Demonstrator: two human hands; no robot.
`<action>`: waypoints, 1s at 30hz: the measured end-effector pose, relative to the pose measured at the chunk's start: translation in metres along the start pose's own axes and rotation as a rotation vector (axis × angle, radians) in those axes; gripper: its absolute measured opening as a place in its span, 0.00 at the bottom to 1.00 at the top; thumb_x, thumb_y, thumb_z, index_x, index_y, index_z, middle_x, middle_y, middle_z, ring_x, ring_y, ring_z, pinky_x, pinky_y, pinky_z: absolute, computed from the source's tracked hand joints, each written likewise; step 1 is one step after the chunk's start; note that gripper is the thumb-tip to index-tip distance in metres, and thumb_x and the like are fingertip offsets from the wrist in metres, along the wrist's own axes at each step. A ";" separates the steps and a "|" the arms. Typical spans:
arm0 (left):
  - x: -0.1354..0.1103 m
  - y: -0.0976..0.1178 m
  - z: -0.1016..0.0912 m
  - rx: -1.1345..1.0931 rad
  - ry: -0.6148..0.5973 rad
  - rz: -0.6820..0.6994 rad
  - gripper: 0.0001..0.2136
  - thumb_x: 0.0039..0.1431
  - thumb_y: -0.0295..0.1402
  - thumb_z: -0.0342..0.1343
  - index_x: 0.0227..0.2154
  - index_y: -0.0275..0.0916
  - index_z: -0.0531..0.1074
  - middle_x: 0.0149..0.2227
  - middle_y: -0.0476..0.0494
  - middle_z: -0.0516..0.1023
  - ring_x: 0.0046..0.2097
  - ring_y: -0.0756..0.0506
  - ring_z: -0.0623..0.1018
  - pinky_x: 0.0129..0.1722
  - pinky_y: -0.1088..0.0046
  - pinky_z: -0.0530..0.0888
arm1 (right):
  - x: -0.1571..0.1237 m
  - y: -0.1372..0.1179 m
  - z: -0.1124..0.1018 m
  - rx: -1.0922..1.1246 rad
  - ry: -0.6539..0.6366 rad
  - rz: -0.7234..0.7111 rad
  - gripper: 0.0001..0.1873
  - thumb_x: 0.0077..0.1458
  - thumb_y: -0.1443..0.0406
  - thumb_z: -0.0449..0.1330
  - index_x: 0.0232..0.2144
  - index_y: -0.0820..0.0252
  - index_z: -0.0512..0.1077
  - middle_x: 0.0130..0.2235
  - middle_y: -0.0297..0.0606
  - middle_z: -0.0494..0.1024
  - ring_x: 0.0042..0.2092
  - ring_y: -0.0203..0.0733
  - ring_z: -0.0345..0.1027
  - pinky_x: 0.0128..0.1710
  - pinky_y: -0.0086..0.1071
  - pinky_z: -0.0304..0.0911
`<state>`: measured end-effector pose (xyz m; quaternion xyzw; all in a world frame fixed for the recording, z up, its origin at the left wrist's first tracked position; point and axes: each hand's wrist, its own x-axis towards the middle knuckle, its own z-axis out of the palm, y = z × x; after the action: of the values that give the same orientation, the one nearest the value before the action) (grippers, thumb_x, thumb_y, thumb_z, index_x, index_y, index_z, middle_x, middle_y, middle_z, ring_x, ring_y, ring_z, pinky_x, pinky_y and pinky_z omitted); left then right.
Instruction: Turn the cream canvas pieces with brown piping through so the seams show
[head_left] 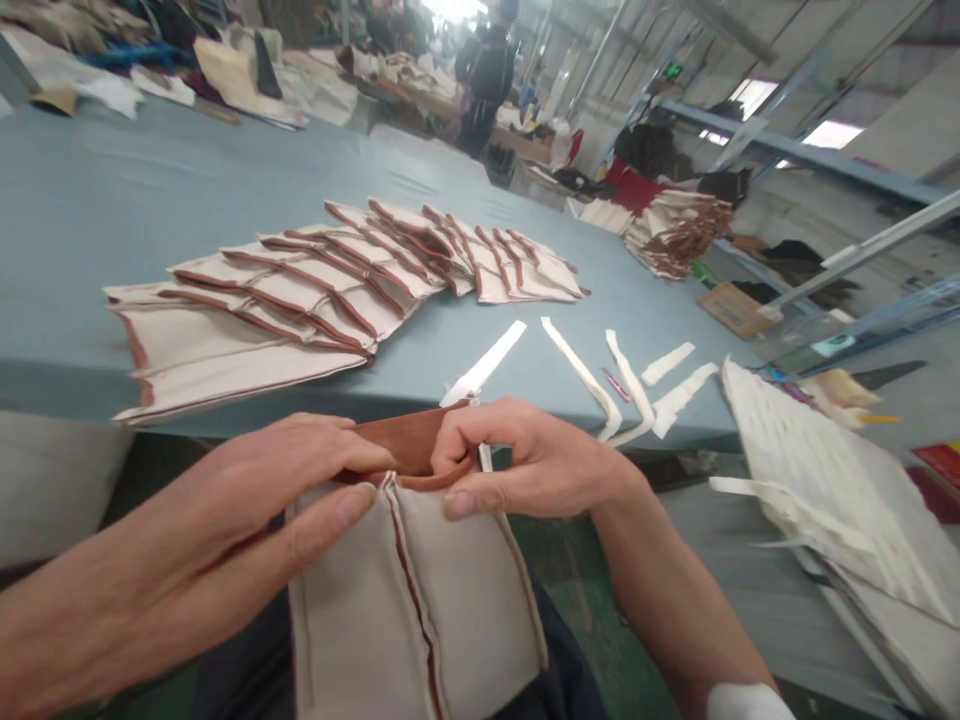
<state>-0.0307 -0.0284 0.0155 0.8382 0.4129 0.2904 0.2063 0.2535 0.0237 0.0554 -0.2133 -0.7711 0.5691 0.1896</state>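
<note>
A cream fabric piece with brown lining (pixel 465 590) hangs over my lap, with a raised seam running down its middle. Its upper edge is held apart, showing the brown inside. My left hand (pixel 307 480) pinches that edge left of the seam, thumb outside and fingers inside. On the other side of the seam, my right hand (pixel 525 455) grips the same edge between thumb and curled fingers. A narrow white strip shows behind the right fingers. Beyond the hands, a fanned row of similar sewn pieces (pixel 247 350) lies on the blue table (pixel 195 180).
Loose white strips (pixel 491 360) and a small purple tool (pixel 616 385) lie near the table's front edge. At right, a stack of white strips (pixel 817 470) rests on a lower surface. A bundle of brown-edged pieces (pixel 675 230) stands farther back. A person (pixel 486 80) is in the distance.
</note>
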 end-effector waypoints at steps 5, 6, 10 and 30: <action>0.005 0.009 0.009 -0.073 -0.170 -0.006 0.12 0.78 0.37 0.47 0.45 0.47 0.77 0.41 0.56 0.84 0.43 0.49 0.82 0.47 0.84 0.74 | -0.007 0.027 0.004 -0.109 0.047 0.017 0.14 0.67 0.58 0.68 0.35 0.60 0.72 0.32 0.28 0.72 0.34 0.34 0.62 0.36 0.29 0.57; 0.006 0.009 0.011 -0.093 -0.200 0.000 0.12 0.78 0.36 0.47 0.43 0.47 0.77 0.39 0.56 0.83 0.40 0.49 0.81 0.45 0.84 0.73 | -0.008 0.030 0.005 -0.197 0.075 0.012 0.14 0.68 0.57 0.68 0.35 0.60 0.72 0.34 0.30 0.73 0.36 0.36 0.64 0.39 0.30 0.59; 0.007 0.009 0.015 -0.143 -0.277 0.022 0.15 0.78 0.37 0.45 0.37 0.46 0.74 0.33 0.56 0.80 0.34 0.49 0.78 0.38 0.83 0.73 | -0.011 0.034 0.014 -0.470 0.161 -0.060 0.13 0.66 0.58 0.70 0.35 0.58 0.73 0.42 0.39 0.81 0.48 0.44 0.72 0.57 0.38 0.61; 0.007 0.006 0.022 -0.141 -0.340 -0.091 0.15 0.81 0.39 0.43 0.38 0.47 0.72 0.34 0.57 0.79 0.34 0.50 0.78 0.39 0.80 0.70 | 0.000 0.054 0.031 -0.181 0.217 -0.200 0.11 0.68 0.65 0.64 0.32 0.61 0.74 0.32 0.31 0.78 0.34 0.32 0.69 0.41 0.28 0.62</action>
<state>-0.0095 -0.0287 0.0045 0.8392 0.3882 0.1630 0.3442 0.2437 0.0132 -0.0052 -0.2119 -0.8115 0.4495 0.3074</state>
